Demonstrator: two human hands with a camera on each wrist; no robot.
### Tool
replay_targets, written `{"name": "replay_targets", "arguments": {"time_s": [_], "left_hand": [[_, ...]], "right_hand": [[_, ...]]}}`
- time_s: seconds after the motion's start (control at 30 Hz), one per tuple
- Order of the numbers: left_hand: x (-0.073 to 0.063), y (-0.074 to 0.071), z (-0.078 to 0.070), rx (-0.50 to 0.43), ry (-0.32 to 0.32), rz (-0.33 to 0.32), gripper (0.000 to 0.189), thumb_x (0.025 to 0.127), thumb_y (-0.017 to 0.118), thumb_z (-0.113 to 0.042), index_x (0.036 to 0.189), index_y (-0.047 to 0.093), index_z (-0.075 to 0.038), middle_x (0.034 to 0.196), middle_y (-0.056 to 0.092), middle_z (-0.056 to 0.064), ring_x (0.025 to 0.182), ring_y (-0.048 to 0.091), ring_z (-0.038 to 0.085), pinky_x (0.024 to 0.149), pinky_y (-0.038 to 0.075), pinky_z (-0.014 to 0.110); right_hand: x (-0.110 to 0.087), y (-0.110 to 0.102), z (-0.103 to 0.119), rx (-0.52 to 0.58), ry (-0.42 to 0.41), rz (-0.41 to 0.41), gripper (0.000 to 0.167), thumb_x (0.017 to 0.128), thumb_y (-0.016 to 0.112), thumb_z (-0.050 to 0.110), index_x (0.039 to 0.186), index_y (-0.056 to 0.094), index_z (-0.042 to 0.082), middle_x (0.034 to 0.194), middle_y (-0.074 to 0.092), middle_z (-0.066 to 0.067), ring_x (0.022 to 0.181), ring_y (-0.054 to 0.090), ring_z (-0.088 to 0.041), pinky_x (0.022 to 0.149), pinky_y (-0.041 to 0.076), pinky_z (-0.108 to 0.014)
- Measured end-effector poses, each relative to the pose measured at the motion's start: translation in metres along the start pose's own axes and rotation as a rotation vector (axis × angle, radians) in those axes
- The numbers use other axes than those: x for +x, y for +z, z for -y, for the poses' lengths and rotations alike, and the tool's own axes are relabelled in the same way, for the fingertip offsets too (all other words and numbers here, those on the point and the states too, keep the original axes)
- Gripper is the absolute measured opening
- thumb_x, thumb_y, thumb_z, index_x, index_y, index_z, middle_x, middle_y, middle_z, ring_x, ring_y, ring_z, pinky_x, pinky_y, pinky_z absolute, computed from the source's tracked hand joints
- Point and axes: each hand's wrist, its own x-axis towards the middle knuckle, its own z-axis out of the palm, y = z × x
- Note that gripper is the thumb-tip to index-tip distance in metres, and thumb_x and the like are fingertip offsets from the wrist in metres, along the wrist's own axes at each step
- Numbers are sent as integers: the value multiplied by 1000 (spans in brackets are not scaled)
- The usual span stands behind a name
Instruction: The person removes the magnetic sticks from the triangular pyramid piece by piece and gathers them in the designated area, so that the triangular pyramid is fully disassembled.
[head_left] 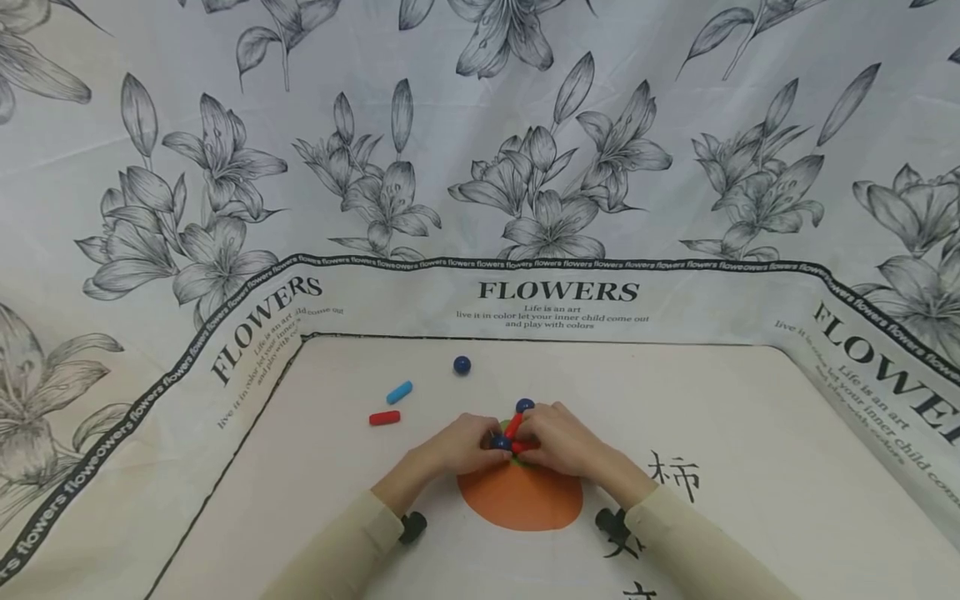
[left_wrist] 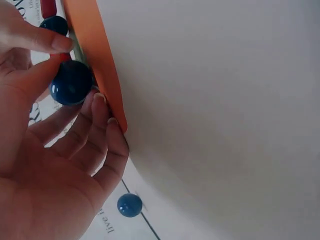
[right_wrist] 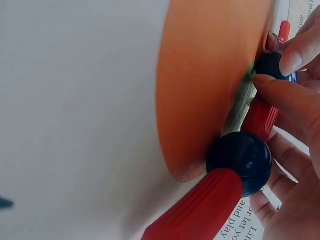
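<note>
Over the orange fruit picture, both hands meet at a small construction of dark blue balls and red rods. My left hand (head_left: 465, 442) pinches a blue ball (left_wrist: 72, 82) between thumb and fingers. Beside it, my right hand (head_left: 562, 439) grips a ridged red rod (right_wrist: 260, 117) that runs up to that ball, its thumb lying right at their junction. A second blue ball (right_wrist: 240, 162) sits at the rod's other end. From that ball another red rod (right_wrist: 195, 210) reaches toward the right wrist camera. Fingers partly hide the pieces in the head view.
Left of the hands lie a loose red rod (head_left: 385, 418) and a light blue rod (head_left: 400, 392). A loose blue ball (head_left: 462, 365) rests farther back. The orange printed fruit (head_left: 521, 498) is on the pale tablecloth (head_left: 712, 400), with black characters to the right. A flowered cloth rises behind.
</note>
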Motion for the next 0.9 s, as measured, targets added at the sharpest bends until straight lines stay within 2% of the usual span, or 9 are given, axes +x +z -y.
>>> {"name": "replay_targets", "arguments": {"time_s": [0.17, 0.3, 0.47, 0.7, 0.8, 0.9], "left_hand": [[-3, -4, -1, -4, -35, 7, 27, 95, 74, -36, 113, 66, -16, 79, 58, -2, 74, 56, 12, 65, 48, 23], [-9, -13, 10, -37, -79, -5, 30, 96, 74, -33, 117, 63, -15, 84, 60, 0, 79, 57, 14, 69, 49, 25], [-11, -18, 21, -80, -70, -12, 30, 96, 74, -31, 120, 64, -15, 84, 59, 1, 80, 56, 16, 69, 47, 27], [-10, -18, 22, -96, -86, 2, 31, 96, 73, -31, 121, 63, -16, 87, 60, 1, 83, 57, 16, 72, 49, 28], [-11, -18, 22, -95, -92, 1, 30, 96, 74, -30, 121, 63, -16, 87, 60, 1, 83, 58, 16, 72, 50, 28], [-11, -17, 22, -95, -88, -4, 30, 96, 74, -30, 120, 63, -15, 87, 60, 1, 82, 57, 16, 72, 50, 29]], "right_hand": [[-4, -1, -1, -9, -39, -12, 15, 84, 86, 23, 96, 81, 16, 92, 70, 7, 85, 54, -10, 82, 41, -36], [-9, -4, -4, -27, -47, -5, 16, 84, 85, 23, 98, 82, 16, 91, 70, 8, 84, 52, -9, 80, 40, -35], [-14, -8, -6, -27, -45, 3, 16, 84, 85, 22, 98, 81, 15, 90, 69, 9, 84, 50, -10, 79, 40, -34], [-11, -9, -7, 14, -9, 39, 22, 85, 85, 28, 102, 81, 14, 94, 68, 8, 87, 51, -10, 82, 41, -36], [-7, -12, -7, 48, -4, 24, 25, 86, 84, 28, 104, 80, 12, 94, 67, 3, 87, 53, -14, 81, 42, -39], [-2, -17, -6, 108, 32, -15, 27, 87, 82, 24, 110, 77, 10, 101, 67, -3, 94, 56, -21, 85, 44, -43]]}}
